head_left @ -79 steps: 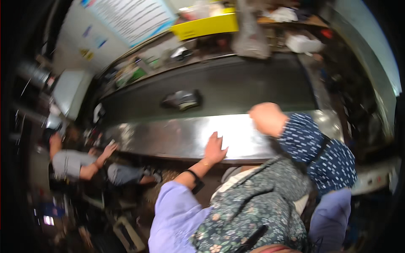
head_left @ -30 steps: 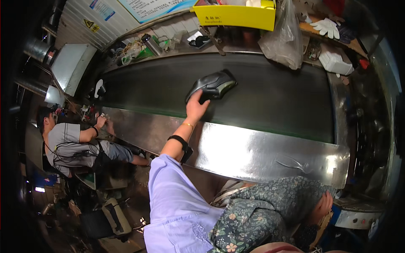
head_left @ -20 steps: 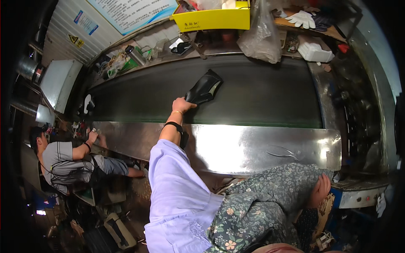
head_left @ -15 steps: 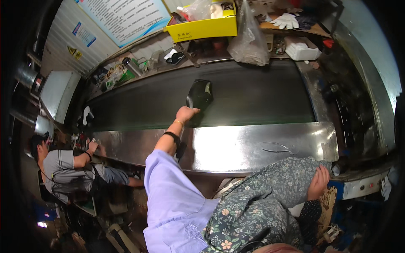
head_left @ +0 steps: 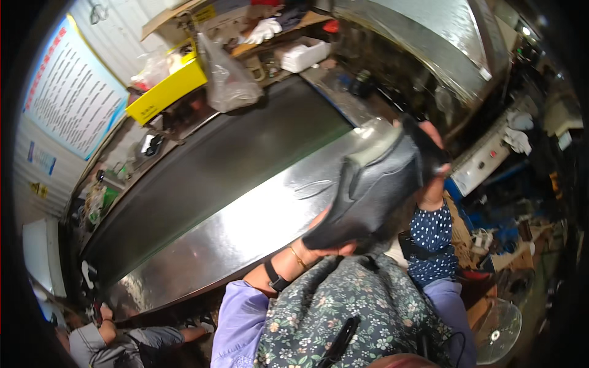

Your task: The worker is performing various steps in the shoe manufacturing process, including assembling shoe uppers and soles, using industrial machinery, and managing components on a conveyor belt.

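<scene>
A black leather shoe upper (head_left: pixel 374 190) with a pale lining at its opening is held up before my body, tilted, above the near edge of the metal ledge. My left hand (head_left: pixel 328 242) grips its lower left end, with fingers partly behind and under the leather. At the upper right end, my right hand (head_left: pixel 434 162) is closed round it, fingers partly hidden. Behind the upper, a thin looped metal tool (head_left: pixel 313 189) rests on the shiny metal ledge (head_left: pixel 245 221), touched by neither hand.
Beyond the ledge runs a dark conveyor belt (head_left: pixel 208 159). A yellow box (head_left: pixel 169 92), a plastic bag (head_left: pixel 230 80) and a white foam box (head_left: pixel 304 54) stand along its far side. A co-worker (head_left: pixel 116 337) sits at the lower left. A round fan (head_left: pixel 496 334) is at the lower right.
My left hand has brought the shoe upper from over the belt back toward my body. My right hand has come up from my lap and taken hold too. The view has turned right.
</scene>
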